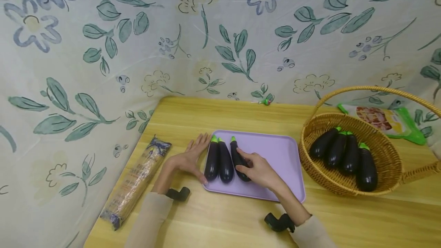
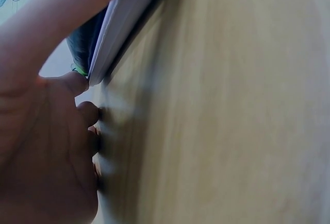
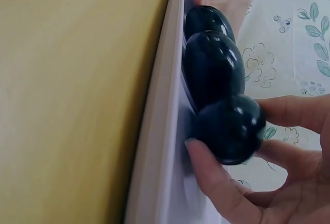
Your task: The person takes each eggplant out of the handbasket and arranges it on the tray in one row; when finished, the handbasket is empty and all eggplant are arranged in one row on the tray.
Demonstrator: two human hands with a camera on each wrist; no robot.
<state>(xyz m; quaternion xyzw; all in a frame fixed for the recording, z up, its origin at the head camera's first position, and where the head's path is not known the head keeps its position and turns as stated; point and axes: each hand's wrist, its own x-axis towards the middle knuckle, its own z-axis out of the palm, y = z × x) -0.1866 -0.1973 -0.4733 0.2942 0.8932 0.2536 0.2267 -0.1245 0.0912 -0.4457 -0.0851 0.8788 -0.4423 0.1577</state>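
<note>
A lilac tray (image 1: 275,156) lies on the wooden table with three eggplants in its left half. Two of them, the leftmost eggplant (image 1: 212,160) and the middle eggplant (image 1: 225,162), lie side by side. My right hand (image 1: 256,167) grips the third eggplant (image 1: 237,160), thumb on one side and fingers on the other; the right wrist view shows this eggplant (image 3: 232,128) close against its neighbour (image 3: 214,67). With fingers spread, my left hand (image 1: 189,159) rests at the tray's left edge, its thumb by the near left corner. In the left wrist view the tray rim (image 2: 111,44) meets the fingers.
On the right stands a wicker basket (image 1: 392,156) with a tall handle, holding several eggplants (image 1: 349,156). Behind it lies a green-edged food packet (image 1: 389,119). A long pack of noodles (image 1: 138,181) lies at left. A small green-and-red item (image 1: 266,101) sits at the back edge.
</note>
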